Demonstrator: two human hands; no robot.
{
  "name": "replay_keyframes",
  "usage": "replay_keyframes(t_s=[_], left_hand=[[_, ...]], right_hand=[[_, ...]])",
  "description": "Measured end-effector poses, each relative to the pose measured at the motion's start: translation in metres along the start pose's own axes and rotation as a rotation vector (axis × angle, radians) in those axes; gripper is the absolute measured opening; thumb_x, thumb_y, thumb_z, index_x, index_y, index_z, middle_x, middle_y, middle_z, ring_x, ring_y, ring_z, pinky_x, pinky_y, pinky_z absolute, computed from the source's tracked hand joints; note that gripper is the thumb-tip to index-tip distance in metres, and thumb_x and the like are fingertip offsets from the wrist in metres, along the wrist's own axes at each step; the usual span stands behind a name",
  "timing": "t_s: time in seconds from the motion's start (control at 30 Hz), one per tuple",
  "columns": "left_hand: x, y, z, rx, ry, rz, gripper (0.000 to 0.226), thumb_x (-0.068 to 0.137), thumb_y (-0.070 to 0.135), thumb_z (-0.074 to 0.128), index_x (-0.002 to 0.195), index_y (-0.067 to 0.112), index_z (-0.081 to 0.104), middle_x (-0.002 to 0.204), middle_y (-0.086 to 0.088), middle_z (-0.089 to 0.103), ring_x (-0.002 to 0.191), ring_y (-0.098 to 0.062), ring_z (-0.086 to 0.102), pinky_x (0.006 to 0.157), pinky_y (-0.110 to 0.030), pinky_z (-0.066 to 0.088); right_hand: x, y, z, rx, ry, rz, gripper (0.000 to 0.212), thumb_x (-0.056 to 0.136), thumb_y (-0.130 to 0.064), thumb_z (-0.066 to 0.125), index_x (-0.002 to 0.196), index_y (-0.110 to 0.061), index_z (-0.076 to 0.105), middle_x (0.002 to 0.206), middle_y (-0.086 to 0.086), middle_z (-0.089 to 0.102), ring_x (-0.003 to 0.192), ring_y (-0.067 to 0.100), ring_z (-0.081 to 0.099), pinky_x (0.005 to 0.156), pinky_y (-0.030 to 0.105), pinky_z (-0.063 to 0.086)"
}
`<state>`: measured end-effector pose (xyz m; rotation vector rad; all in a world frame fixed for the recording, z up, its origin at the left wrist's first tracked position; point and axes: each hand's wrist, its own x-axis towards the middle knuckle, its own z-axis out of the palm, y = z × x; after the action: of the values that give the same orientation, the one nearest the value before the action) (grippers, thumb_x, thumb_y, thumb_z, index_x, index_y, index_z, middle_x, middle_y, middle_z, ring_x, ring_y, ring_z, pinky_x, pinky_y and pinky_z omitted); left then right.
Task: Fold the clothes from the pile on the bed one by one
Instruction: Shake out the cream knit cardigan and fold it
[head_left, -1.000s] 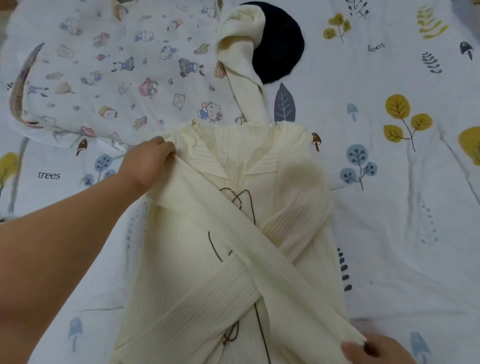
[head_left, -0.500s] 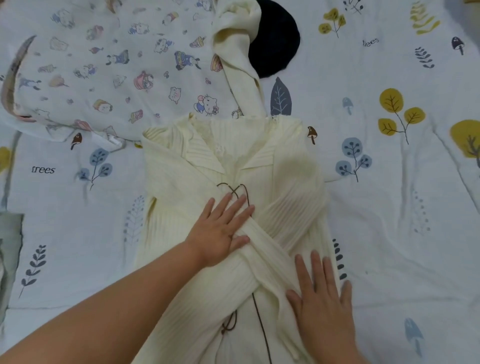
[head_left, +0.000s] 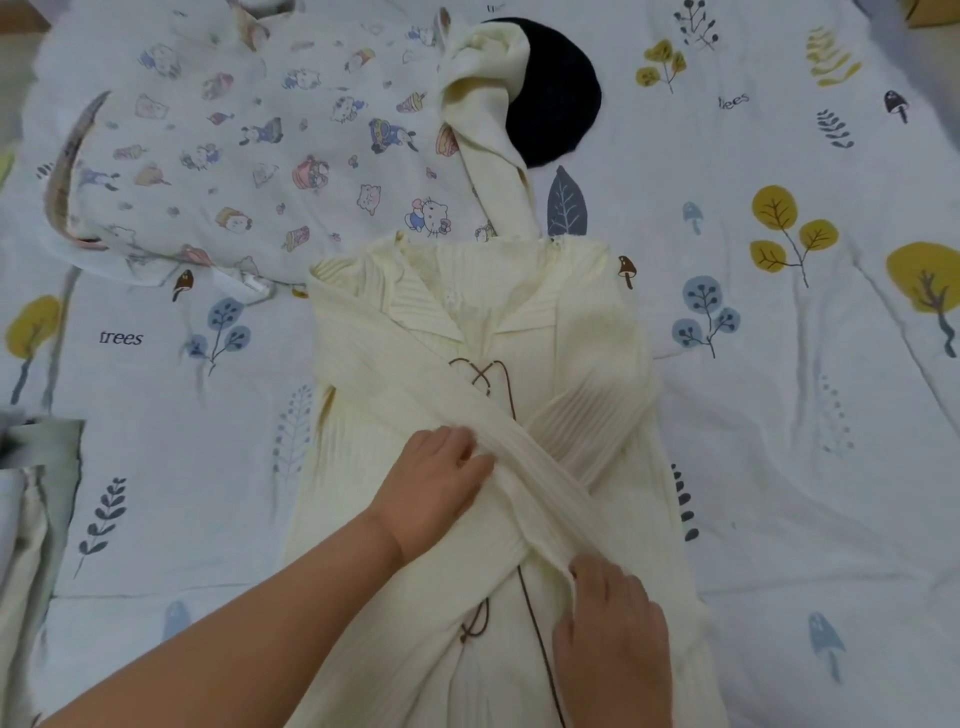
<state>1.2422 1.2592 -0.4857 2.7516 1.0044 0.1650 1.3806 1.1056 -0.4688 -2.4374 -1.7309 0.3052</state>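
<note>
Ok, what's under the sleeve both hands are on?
Under that sleeve, the other sleeve crosses the sweater front, with a brown lace showing above. The lace's middle stretch is covered. The left hand and right hand grip the top sleeve.

My left hand (head_left: 434, 486) lies palm down in the middle of the scene, fingers curled at their tips and pinching into a fold of cloth at its far right edge. Its bare forearm runs back to the near left corner. My right hand (head_left: 613, 631) sits nearer and to the right, back of the hand up, fingers bent and gripping cloth at its far side. The two hands are apart.
</note>
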Motion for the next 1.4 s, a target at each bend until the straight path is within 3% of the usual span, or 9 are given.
replay_keyframes(t_s=[0.3,0.4,0.57,0.67,0.73,0.97,1.1,1.23,1.4], left_hand=[[-0.042,-0.005,-0.015,0.022,-0.146,0.175,0.008,0.076,0.014,0.061,0.077,0.007,0.065,0.088,-0.011,0.064,0.073,-0.026,0.062,0.070,-0.030,0.052],[-0.051,0.013,-0.009,-0.013,-0.112,0.035,0.038,0.085,0.027,0.047,0.109,0.002,0.065,0.119,-0.022,0.060,0.100,-0.033,0.063,0.084,-0.039,0.053],[-0.043,0.039,0.016,0.031,-0.256,-0.152,0.065,0.092,0.053,0.019,0.150,0.027,0.005,0.157,-0.012,0.003,0.144,-0.033,0.008,0.117,-0.047,0.004],[-0.050,0.035,0.036,0.027,-0.436,-0.218,0.062,0.088,0.063,0.003,0.131,0.038,-0.035,0.143,0.005,-0.041,0.138,-0.022,-0.031,0.109,-0.040,-0.024],[-0.049,0.032,0.036,-0.014,-0.416,-0.195,0.062,0.093,0.060,0.010,0.132,0.038,-0.032,0.140,0.007,-0.042,0.139,-0.020,-0.029,0.109,-0.037,-0.023],[-0.102,-0.009,-0.026,-0.094,-0.089,-0.303,0.051,0.073,-0.004,0.054,0.124,-0.001,0.058,0.129,-0.028,0.052,0.114,-0.046,0.054,0.091,-0.057,0.043],[-0.157,-0.038,-0.040,0.102,-0.249,-0.339,0.106,0.022,-0.019,0.078,0.125,0.003,0.057,0.124,-0.031,0.055,0.105,-0.046,0.060,0.079,-0.051,0.052],[-0.190,-0.046,-0.037,0.137,-0.260,-0.266,0.105,0.034,-0.021,0.074,0.132,0.010,0.051,0.134,-0.027,0.048,0.113,-0.043,0.056,0.084,-0.050,0.051],[-0.200,-0.042,-0.029,-0.052,-0.254,-0.204,0.108,0.036,-0.029,0.056,0.135,0.015,0.050,0.143,-0.021,0.037,0.128,-0.040,0.040,0.097,-0.049,0.040]], right_hand=[[-0.031,0.019,-0.010,0.037,-0.139,-0.347,0.026,0.038,-0.047,0.074,0.040,-0.027,0.058,0.048,-0.008,0.055,0.042,0.013,0.055,0.039,0.016,0.035],[-0.029,0.012,-0.010,0.074,0.012,-0.271,0.052,0.090,-0.053,0.036,0.080,-0.020,0.076,0.087,0.010,0.073,0.080,0.025,0.071,0.058,0.033,0.055],[-0.008,0.007,0.003,-0.021,-0.062,-0.132,0.054,0.098,-0.045,0.014,0.139,-0.017,0.036,0.146,0.011,0.036,0.144,0.021,0.012,0.110,0.050,0.016],[0.000,0.023,0.009,-0.138,-0.334,-0.171,0.063,0.091,-0.052,0.021,0.139,-0.019,0.045,0.144,0.010,0.040,0.135,0.026,0.037,0.102,0.056,0.035],[0.005,0.033,0.010,-0.154,-0.384,-0.225,0.064,0.095,-0.048,0.035,0.149,-0.021,0.014,0.155,0.007,0.014,0.142,0.027,0.013,0.110,0.054,0.020],[-0.007,0.094,-0.024,-0.191,-0.077,-0.370,0.088,0.040,0.019,0.061,0.124,-0.004,0.057,0.129,0.022,0.054,0.120,0.039,0.051,0.108,0.030,0.013],[-0.023,0.125,-0.026,-0.253,-0.233,-0.504,0.108,0.043,0.016,0.071,0.140,-0.010,0.032,0.144,0.013,0.040,0.133,0.030,0.035,0.110,0.033,0.012],[-0.030,0.137,-0.023,-0.185,-0.227,-0.602,0.088,0.070,0.001,0.046,0.149,-0.020,0.014,0.156,0.005,0.015,0.144,0.019,0.008,0.111,0.035,0.013],[-0.021,0.134,-0.019,-0.192,-0.342,-0.685,0.131,0.019,0.016,0.074,0.140,-0.018,0.036,0.144,0.017,0.040,0.143,0.024,0.014,0.110,0.036,0.017]])
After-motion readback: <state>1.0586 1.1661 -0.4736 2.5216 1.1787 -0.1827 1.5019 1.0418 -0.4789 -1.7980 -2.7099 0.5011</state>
